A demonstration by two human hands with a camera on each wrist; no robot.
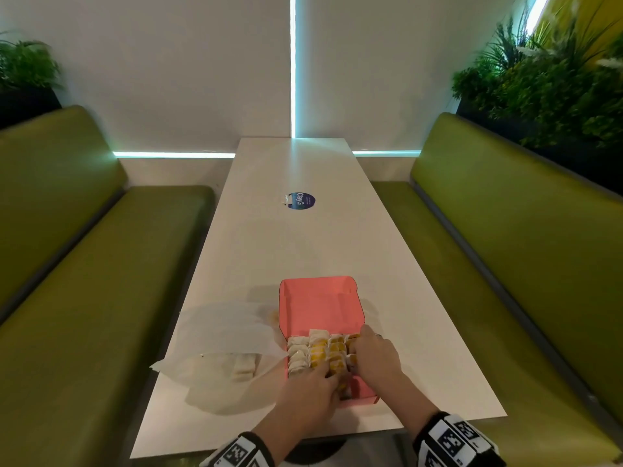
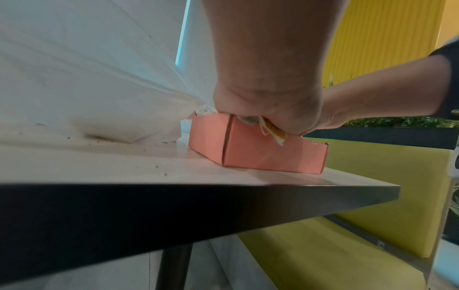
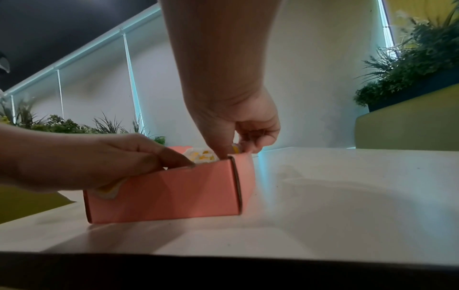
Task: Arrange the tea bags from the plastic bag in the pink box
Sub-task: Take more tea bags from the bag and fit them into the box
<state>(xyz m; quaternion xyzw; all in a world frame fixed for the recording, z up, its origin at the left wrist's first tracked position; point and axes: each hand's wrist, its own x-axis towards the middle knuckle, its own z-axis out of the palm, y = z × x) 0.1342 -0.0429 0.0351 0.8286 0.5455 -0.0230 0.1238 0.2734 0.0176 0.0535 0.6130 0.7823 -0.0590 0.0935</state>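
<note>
The pink box lies open on the white table, its near half filled with rows of white and yellow tea bags. My left hand reaches into the box's near end and grips tea bags; one yellow-and-white tea bag sticks out under the palm over the box wall. My right hand is at the right-hand row, thumb and curled fingers around tea bags just inside the box's right wall. The clear plastic bag lies left of the box with tea bags inside.
A round blue sticker sits mid-table. Green benches flank both long sides, with planters behind them. The box sits near the table's front edge. A dark pedestal leg stands under the table.
</note>
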